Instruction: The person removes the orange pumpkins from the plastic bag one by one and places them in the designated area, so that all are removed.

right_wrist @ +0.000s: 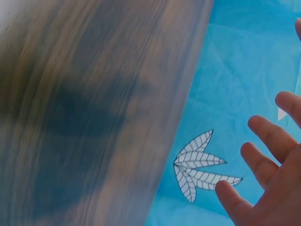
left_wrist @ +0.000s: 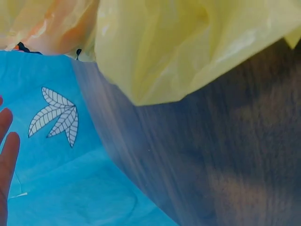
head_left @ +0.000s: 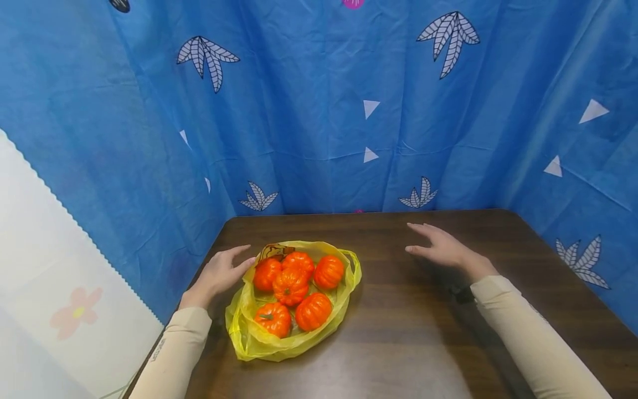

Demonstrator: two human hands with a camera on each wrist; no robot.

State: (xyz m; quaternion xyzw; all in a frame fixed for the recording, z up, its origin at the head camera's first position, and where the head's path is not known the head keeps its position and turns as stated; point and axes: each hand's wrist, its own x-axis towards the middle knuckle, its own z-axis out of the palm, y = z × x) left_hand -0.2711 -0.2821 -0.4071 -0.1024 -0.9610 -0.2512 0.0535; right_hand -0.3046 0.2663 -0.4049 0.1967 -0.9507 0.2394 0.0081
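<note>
A yellow plastic bag [head_left: 319, 339] lies open on the table, left of centre, with several orange pumpkins [head_left: 291, 286] inside it. The left hand [head_left: 221, 273] is at the bag's upper left edge, fingers extended; whether it touches the bag cannot be told. In the left wrist view the bag [left_wrist: 164, 47] fills the top and a few fingers [left_wrist: 8, 160] show at the left edge. Over the table's right part, the right hand [head_left: 443, 247] is held with fingers spread, holding nothing. The right wrist view shows that hand [right_wrist: 277, 174] with spread fingers.
The dark wooden table [head_left: 394, 343] reaches back to a blue curtain [head_left: 319, 111] with leaf and triangle prints, which also runs along both sides. At the far left hangs a white cloth [head_left: 45, 266] with a faded flower print.
</note>
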